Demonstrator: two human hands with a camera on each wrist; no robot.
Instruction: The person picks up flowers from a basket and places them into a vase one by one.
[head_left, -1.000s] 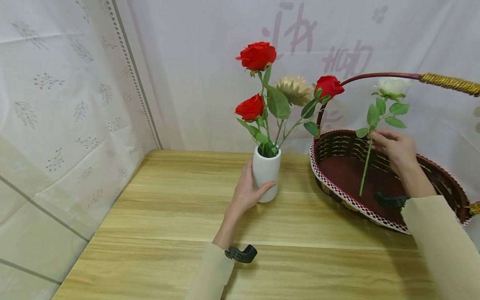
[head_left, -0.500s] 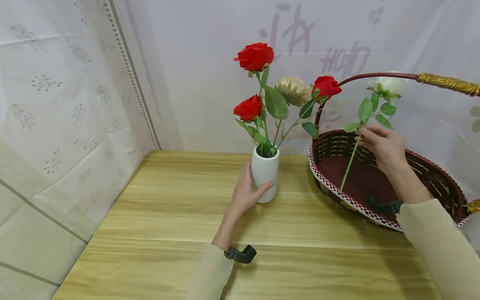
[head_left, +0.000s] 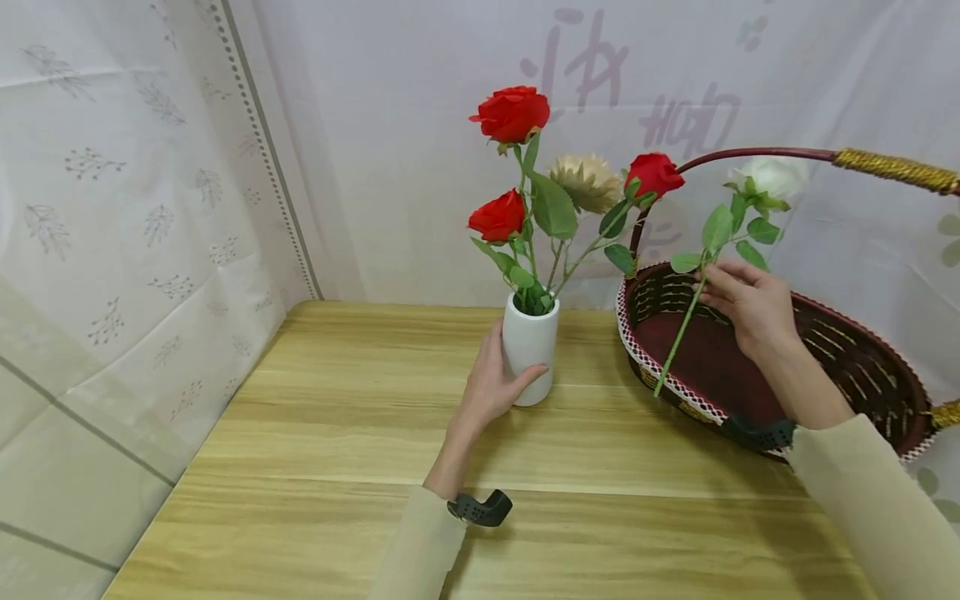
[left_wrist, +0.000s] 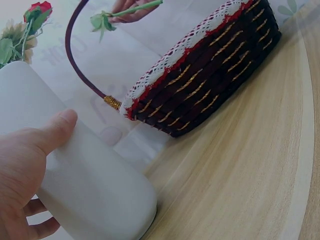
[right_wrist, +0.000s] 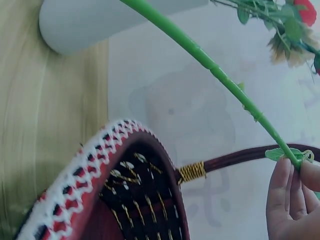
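A white vase [head_left: 531, 350] stands upright on the table, and my left hand [head_left: 491, 377] grips its side, thumb across the front. Three red roses [head_left: 513, 114] and a cream flower [head_left: 587, 182] rise from it on leafy stems. Over the basket, my right hand [head_left: 753, 307] pinches a white rose [head_left: 772, 182] by its green stem, just below the leaves. The bloom leans up and right, while the bare stem [right_wrist: 210, 65] slants down left past the basket's lace rim. In the left wrist view the thumb [left_wrist: 62, 127] lies along the vase.
A dark woven basket [head_left: 693, 396] with white lace trim and a tall handle [head_left: 896, 167] wound in gold stands at the right of the wooden table [head_left: 315, 450]. Pale patterned cloth [head_left: 375, 150] hangs behind the table and along its left side.
My right hand has carried the white rose leftward, and its stem end has moved from over the basket's inside to beyond the near rim. The left hand keeps its hold on the vase.
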